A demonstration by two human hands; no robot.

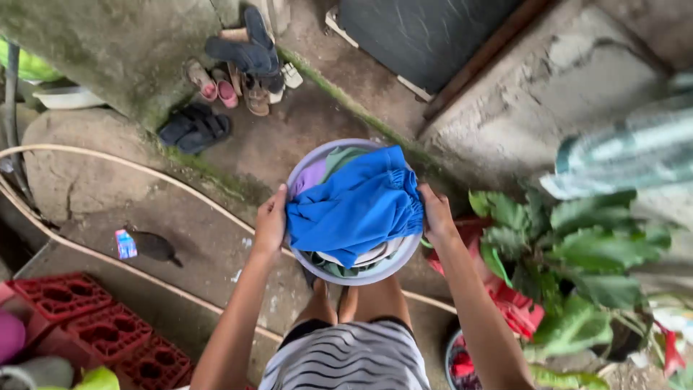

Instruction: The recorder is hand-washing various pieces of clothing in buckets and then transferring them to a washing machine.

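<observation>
Bare concrete yard underfoot, pale round basin [351,276] of laundry carried over it with blue garment [355,207] heaped on top, left hand [271,222] gripping basin's left rim, right hand [436,214] gripping its right rim, sandals [227,79] well beyond basin, leafy plant [577,253] just right of it.

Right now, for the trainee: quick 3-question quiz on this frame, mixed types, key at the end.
1. True or false: the left hand and right hand both grip the rim of the round basin.
2. Which garment lies on top of the pile in the basin? A) blue garment with gathered elastic edge B) red towel C) white sock
3. Fill in: the red plastic crates sit at the person's lower ______ side.

Key
1. True.
2. A, the blue garment.
3. Left.
</observation>
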